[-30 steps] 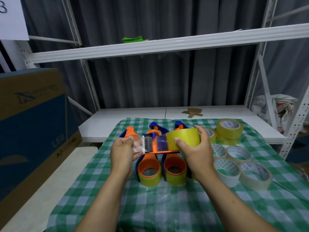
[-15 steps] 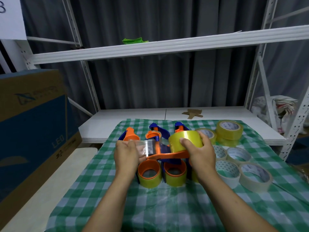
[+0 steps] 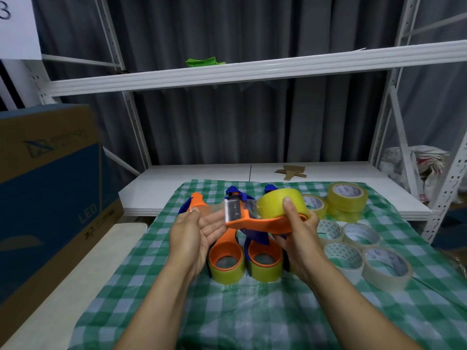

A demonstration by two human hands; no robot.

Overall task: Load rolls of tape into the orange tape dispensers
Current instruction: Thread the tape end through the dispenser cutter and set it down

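My right hand [image 3: 298, 236] grips an orange tape dispenser [image 3: 255, 223] with a yellow tape roll [image 3: 275, 205] mounted on it, held above the green checked cloth [image 3: 252, 311]. A clear strip of tape [image 3: 214, 210] runs from the roll over the dispenser's metal blade to my left hand [image 3: 194, 231], whose fingertips pinch its free end. Below my hands lie two loaded orange dispensers [image 3: 226, 261] [image 3: 265, 263], rolls toward me. Another orange dispenser [image 3: 197, 202] lies behind my left hand.
Several loose tape rolls [image 3: 366, 253] lie on the cloth at the right, with stacked yellow rolls [image 3: 346, 198] farther back. A large cardboard box [image 3: 48, 193] stands at the left. A white metal shelf rack [image 3: 252, 69] rises behind, and cardboard scraps [image 3: 290, 171] lie on its lower board.
The dispenser has tipped flatter in my right hand and shifted right. My left hand has opened its palm and drawn the tape strip out to the left.
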